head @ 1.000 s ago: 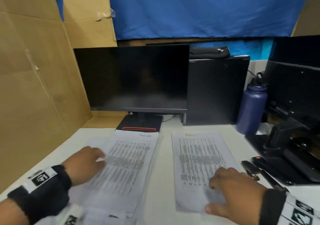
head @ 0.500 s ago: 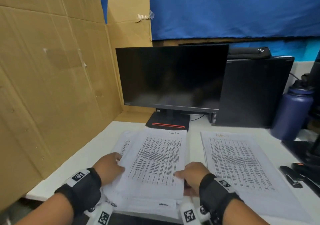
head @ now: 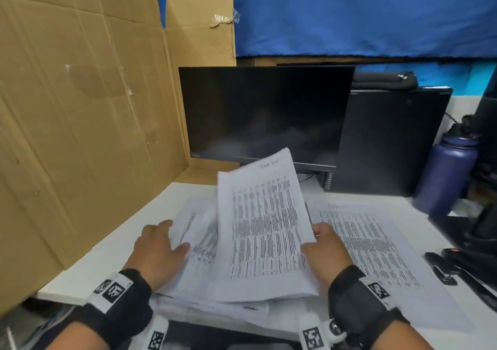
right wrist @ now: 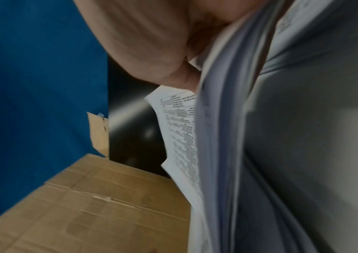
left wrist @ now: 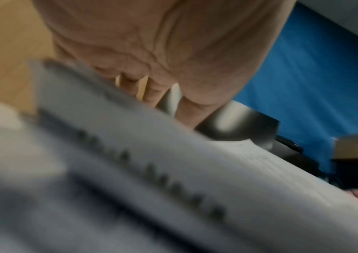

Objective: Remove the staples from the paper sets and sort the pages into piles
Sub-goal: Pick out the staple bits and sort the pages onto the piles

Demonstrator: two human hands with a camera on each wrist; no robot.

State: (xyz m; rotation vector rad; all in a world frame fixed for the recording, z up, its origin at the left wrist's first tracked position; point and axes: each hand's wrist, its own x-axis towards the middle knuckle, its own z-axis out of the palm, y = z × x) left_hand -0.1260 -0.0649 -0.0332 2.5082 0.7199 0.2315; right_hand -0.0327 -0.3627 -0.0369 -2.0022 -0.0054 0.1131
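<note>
A thick set of printed pages (head: 258, 228) is raised off the white table (head: 113, 258) at the front middle, its far end tilted up and blurred. My right hand (head: 322, 247) grips its right edge, fingers tucked under the sheets (right wrist: 223, 119). My left hand (head: 161, 244) holds the left side, thumb on top of the fanned lower pages (head: 199, 231); the left wrist view shows the fingers (left wrist: 152, 89) behind the paper edge (left wrist: 173, 154). A second pile of printed pages (head: 376, 247) lies flat to the right. No staple is visible.
A black stapler or staple remover (head: 441, 269) lies at the right edge. A dark monitor (head: 263, 113) stands behind the papers, a blue bottle (head: 446, 174) at back right, and a cardboard wall (head: 80, 134) along the left.
My right hand moved off the right pile to the left set. Both hands then lifted that set off the table, its far end tipping up.
</note>
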